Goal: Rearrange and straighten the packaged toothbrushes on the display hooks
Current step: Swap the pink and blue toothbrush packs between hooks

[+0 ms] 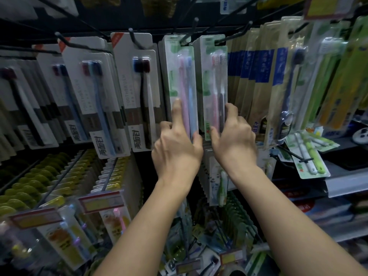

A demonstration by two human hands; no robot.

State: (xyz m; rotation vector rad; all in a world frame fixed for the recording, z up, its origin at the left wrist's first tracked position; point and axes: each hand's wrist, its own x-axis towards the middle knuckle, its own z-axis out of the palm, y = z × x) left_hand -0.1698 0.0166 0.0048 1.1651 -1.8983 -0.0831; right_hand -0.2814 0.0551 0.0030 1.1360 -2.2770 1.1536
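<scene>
- Hands were up at the middle row, each on its own stack of packs, and that split looked deliberate: two neighbouring hooks squared up side by side.
- Left hand (177,144) gripped the lower end of the pink-blue pack (184,82), forefinger laid straight up its face, thumb hooked round the right edge, other fingers curled at the left edge; the finger probably served as a guide to keep the card plumb.
- Right hand (234,134) clamped the bottom of the pink-grey pack (216,84), thumb on the front, fingers wrapped behind the right edge.
- Both packs hung from black hooks (186,37) through their top slots, near upright and just beside each other, so holding low gave the most swing control.
- White packs (137,92) to the left hung splayed and tilted, likely work left to do.
- Loose green pack (308,156) lay askew on the shelf (346,182) at right, off any hook I could make out.
</scene>
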